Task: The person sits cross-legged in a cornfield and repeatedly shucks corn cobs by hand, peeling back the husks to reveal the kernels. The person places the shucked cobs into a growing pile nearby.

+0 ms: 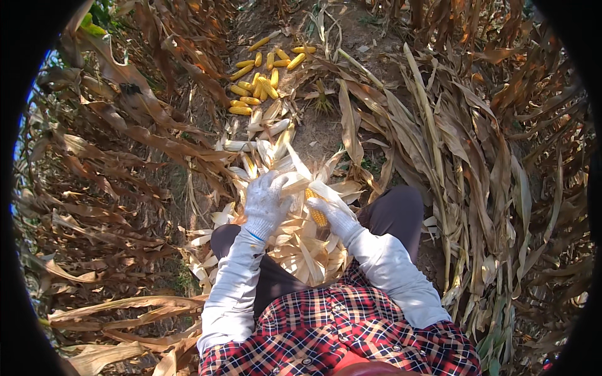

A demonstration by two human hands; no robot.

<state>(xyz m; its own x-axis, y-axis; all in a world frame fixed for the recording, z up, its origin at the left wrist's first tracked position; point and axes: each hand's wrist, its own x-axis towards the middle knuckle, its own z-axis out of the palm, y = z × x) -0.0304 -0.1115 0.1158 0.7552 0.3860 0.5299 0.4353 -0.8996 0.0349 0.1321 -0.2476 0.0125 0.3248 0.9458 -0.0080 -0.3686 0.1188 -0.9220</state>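
Note:
In a white knitted glove, my right hand (pixel 333 214) grips a partly husked ear of corn (pixel 319 217), its yellow kernels showing along one side. Pale dry husk (pixel 324 191) still covers the far end and the right side of that ear. My left hand (pixel 267 203), gloved alike, is closed around a strip of husk (pixel 295 184) just left of the ear; its fingertips are partly hidden. Loose husks (pixel 305 261) lie heaped between my knees below both hands. Beyond my left hand, several ears still in their husks (pixel 240 145) lie on the ground.
Farther ahead, several bare yellow ears (pixel 265 87) lie on brown soil (pixel 320 134). Flattened dry corn stalks (pixel 435 141) stretch along my right side. Dry standing corn (pixel 117 188) borders the left. A cut stalk stub (pixel 322 99) rises from the soil ahead.

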